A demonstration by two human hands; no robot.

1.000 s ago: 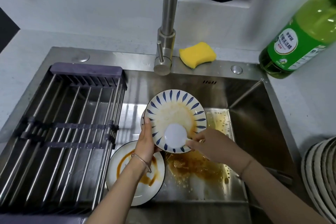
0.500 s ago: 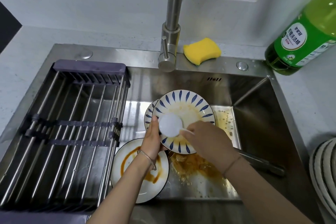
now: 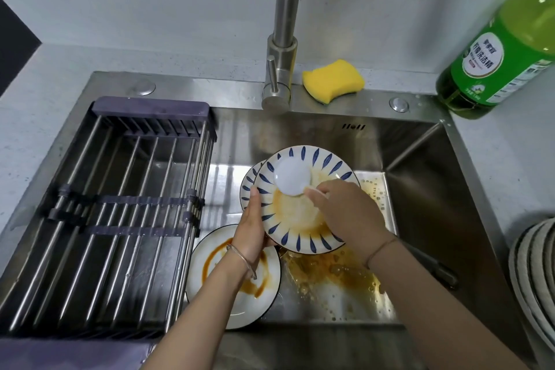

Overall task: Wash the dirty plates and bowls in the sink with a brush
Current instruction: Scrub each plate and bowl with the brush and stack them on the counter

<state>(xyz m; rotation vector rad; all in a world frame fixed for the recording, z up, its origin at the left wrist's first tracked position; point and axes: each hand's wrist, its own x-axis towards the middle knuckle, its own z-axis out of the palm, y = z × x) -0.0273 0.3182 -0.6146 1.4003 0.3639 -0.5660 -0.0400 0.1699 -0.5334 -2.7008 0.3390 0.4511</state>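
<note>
My left hand [image 3: 252, 231] grips the blue-leaf plate [image 3: 295, 215] at its left rim, thumb on the front face and fingers behind. The plate is lifted above the floor of the sink [image 3: 435, 189] and tilted, with its face toward me. My right hand [image 3: 348, 213] is curled around the handle of the brush [image 3: 292, 177]. The short handle runs from this hand up and to the left, to the round white head, which lies on the upper left part of the plate.

The orange-brown stain is just below the head, in the middle of the plate, partly under my right hand. I think the next stroke must pull the head down and toward me. The upper rim looks cleaner; the centre is greasy. A second patterned plate [image 3: 248, 180] leans behind, and a white plate [image 3: 207, 285] with sauce rings lies below my left wrist, both not washed yet.
</note>
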